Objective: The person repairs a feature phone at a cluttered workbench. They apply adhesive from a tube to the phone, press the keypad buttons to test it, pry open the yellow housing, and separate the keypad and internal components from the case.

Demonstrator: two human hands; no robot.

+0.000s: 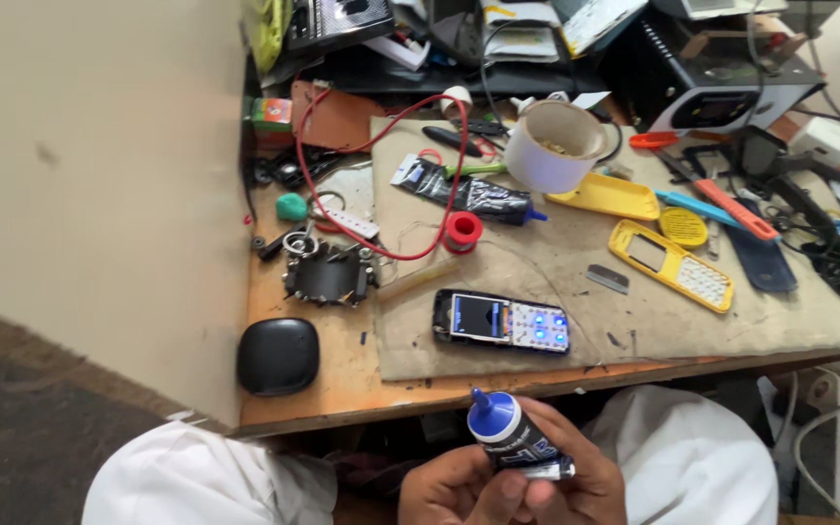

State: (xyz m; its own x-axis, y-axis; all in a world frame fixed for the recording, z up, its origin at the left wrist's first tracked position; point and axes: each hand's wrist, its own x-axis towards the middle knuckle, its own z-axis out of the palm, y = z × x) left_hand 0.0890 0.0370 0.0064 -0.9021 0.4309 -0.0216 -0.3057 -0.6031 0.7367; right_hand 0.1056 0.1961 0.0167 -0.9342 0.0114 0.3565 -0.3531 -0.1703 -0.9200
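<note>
Tube: a small dark glue tube (pixel 517 442) with a blue nozzle cap is held low at the near edge of the view, below the counter (pixel 342 384) edge and between the knees.
Long axis: the tube is tilted, its cap pointing up and to the left toward the counter, its crimped tail down and to the right.
Left hand (pixel 459 491): a closed grip is kept on the tube's lower body from the left, thumb laid across it.
Right hand (pixel 580 472): the fingers are curled shut around the tube's tail from the right and behind; this hand lies nearer the tail, the left nearer the cap.
Phone (pixel 501 321): an opened keypad phone with lit screen and blue keys lies flat on a brown mat (pixel 634 331), just beyond the cap, its length running left to right.
Around it: yellow phone covers (pixel 671 264), a roll of white tape (pixel 556 146), a red wire (pixel 381 126) and a black pod (pixel 278 356) at the near left.
</note>
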